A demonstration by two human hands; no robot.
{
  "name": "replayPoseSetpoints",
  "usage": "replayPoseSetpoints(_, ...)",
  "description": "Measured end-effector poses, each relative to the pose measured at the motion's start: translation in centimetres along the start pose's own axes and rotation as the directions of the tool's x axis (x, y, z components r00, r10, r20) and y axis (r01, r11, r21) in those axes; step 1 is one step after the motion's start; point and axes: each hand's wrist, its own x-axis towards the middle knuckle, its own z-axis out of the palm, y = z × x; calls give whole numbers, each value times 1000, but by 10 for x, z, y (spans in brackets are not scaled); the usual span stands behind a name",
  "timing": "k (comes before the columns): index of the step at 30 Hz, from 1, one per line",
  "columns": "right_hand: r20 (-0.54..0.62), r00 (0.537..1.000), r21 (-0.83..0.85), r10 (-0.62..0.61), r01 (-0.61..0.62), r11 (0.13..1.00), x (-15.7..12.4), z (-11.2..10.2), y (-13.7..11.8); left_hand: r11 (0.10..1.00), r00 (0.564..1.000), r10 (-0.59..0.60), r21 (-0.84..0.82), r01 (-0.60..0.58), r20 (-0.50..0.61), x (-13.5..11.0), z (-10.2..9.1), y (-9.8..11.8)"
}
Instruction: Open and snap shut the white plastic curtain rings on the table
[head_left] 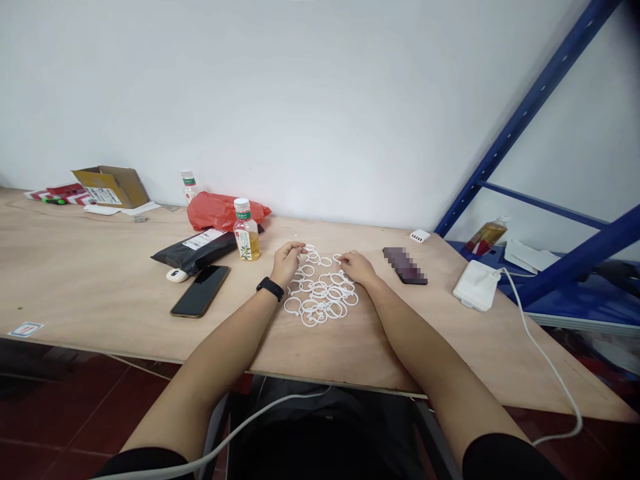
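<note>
Many white plastic curtain rings (319, 291), each with a small loop on its edge, lie in an overlapping pile on the wooden table (330, 353). At the far left of the pile, my left hand (287, 262), with a black band on the wrist, is closed with thumb and forefinger pinched at a white ring (310, 249). Across from it, my right hand (358, 267) bends over the far right side of the pile, its fingertips closed on another white ring (337, 258). The fingers partly hide both rings.
Left of the pile stand a drink bottle (247, 233), a black parcel (197, 249), a red plastic bag (213, 212) and a phone (200, 291). To the right are another phone (405, 265), a white charger (420, 235) and a white power bank (476, 285) with a cable. A blue metal frame (530, 113) rises at right.
</note>
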Motion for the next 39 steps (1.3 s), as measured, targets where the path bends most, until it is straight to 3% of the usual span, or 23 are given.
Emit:
replayPoseSetpoints(6,-113,994,35,-4,8,999,1,1,5,999,1000,-14,31,14,18,-1,1,1)
replayPoseSetpoints(13,-247,969,207,20,32,978,2,3,7,995,1000,2,99,-5,26,0,1,-1)
replayPoseSetpoints(19,-218,973,195,-77,121,973,2,3,8,989,998,44,141,-51,51,1,0,-3)
replayPoseSetpoints(29,-150,982,416,115,-43,909,2,6,8,980,997,75,183,-76,13,4,-4,-4)
replayPoseSetpoints(39,-147,978,458,151,-68,887,4,2,9,984,994,104,143,-109,41,7,-5,-10)
